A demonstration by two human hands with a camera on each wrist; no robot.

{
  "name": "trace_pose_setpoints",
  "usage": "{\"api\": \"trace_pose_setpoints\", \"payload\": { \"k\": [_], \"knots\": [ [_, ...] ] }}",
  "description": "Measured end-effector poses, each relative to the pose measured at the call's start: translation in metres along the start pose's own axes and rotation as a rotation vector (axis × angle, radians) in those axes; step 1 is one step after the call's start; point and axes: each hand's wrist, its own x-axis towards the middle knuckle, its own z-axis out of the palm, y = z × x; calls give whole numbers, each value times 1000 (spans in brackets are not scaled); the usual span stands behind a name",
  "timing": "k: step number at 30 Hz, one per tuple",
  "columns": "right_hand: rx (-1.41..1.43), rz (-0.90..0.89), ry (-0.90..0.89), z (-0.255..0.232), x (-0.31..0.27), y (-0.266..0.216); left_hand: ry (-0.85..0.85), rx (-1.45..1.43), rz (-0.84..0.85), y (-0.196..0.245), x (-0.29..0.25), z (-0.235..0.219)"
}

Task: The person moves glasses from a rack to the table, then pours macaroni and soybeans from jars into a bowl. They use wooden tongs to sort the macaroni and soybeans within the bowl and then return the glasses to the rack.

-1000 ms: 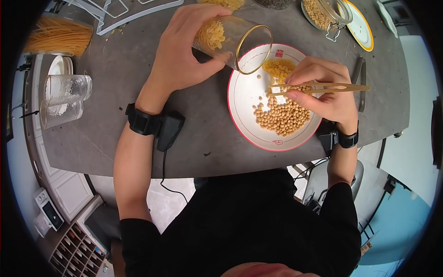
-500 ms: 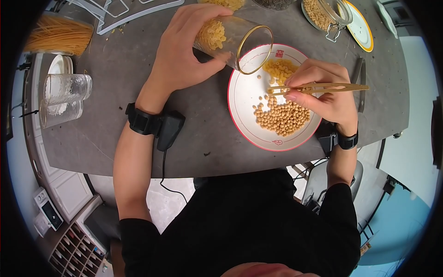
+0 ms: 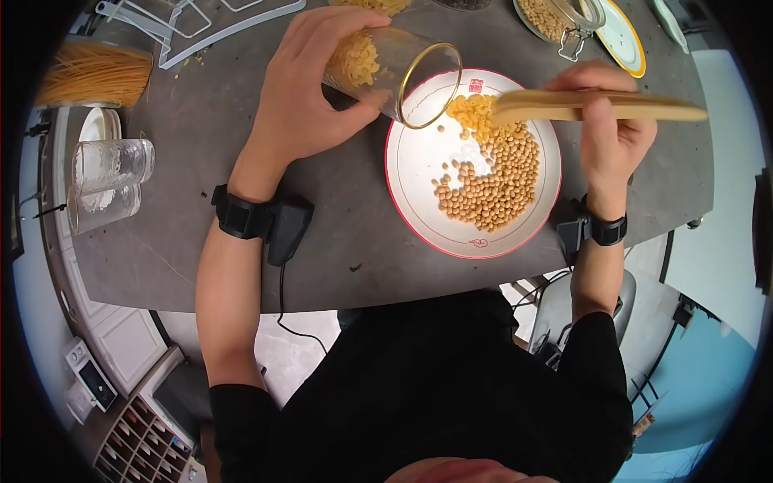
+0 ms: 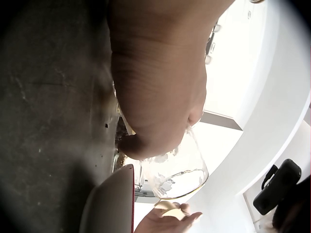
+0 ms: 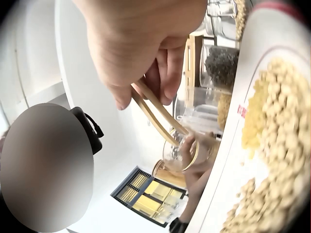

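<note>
My left hand (image 3: 286,113) grips a clear gold-rimmed glass (image 3: 396,56), tilted with its mouth toward the plate. Small yellow pasta (image 3: 354,61) lies in its lower end. My right hand (image 3: 613,137) pinches wooden tongs (image 3: 636,105) above the plate's right side. In the right wrist view the tips of the tongs (image 5: 158,109) overlap the glass mouth; I cannot tell whether anything is between them. The white, red-rimmed plate (image 3: 412,189) bears a large pile of chickpeas (image 3: 493,197) and a smaller heap of yellow pasta (image 3: 469,109) at its far side.
Spaghetti (image 3: 93,74) in a container and two clear tumblers (image 3: 109,205) are at the left. A white rack (image 3: 233,36) stands at the back. An open jar of chickpeas (image 3: 541,20) and a yellow-rimmed plate (image 3: 624,40) lie at the back right.
My right hand has lifted the tongs up from the plate, uncovering more chickpeas and pasta. The left hand still holds the tilted glass. The whole head view has shifted slightly.
</note>
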Motion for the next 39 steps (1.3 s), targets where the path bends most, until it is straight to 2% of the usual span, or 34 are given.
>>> {"api": "trace_pose_setpoints", "payload": {
  "k": [1, 2, 3, 5, 7, 9, 11, 14, 15, 17, 23, 25, 26, 28, 29, 31, 32, 35, 37, 39],
  "knots": [
    [-95, 80, 82, -7, -1, -2, 6, -9, -10, -1, 0, 0],
    [-276, -11, 60, -11, 4, 2, 8, -8, -8, -1, -1, 0],
    [-278, -14, 61, -12, 6, 0, 3, -40, -47, -1, -2, 0],
    [-603, -2, 14, -13, 9, -2, -4, -74, -84, -1, -3, 0],
    [-632, -22, 37, -5, 11, 1, -3, -74, -64, -2, -3, 0],
    [-745, 93, -63, -2, 12, 1, -5, -85, -73, -1, -3, 1],
    [-749, 93, -74, -1, 7, 9, -6, -96, -83, -3, -4, 1],
    [-542, 199, -122, 12, 4, 8, -15, -45, -56, -8, -6, 1],
    [-542, 200, -119, 16, 4, 6, -18, -42, -65, -7, -6, 1],
    [-307, 115, -146, 20, 2, 4, -22, -42, -70, -7, -5, 0],
    [-360, 187, 5, 1, 5, 0, -14, -27, -53, -9, -6, 0],
    [-650, 185, -60, -3, 5, 2, -22, -33, -48, -10, -7, 0],
    [-651, 186, -59, -2, 5, 2, -23, -34, -47, -8, -5, 1],
    [-649, 184, -201, 2, 6, 2, 75, -95, -81, -3, -2, 5],
    [-651, 186, -200, 7, 5, 1, 76, -98, -81, -3, -1, 5],
    [-376, 212, -176, 18, 1, -1, 70, -105, -105, -4, -2, 5],
    [-318, 169, -159, 21, 0, 1, 68, -108, -103, -4, -2, 5],
    [-446, 98, -116, 8, 3, 1, 66, -100, -109, -3, -3, 5],
    [-437, 114, -102, 1, 5, -2, 63, -106, -105, -3, -2, 5],
    [-389, 206, -151, -2, 6, -3, 62, -97, -104, -3, -3, 4]
  ]
}}
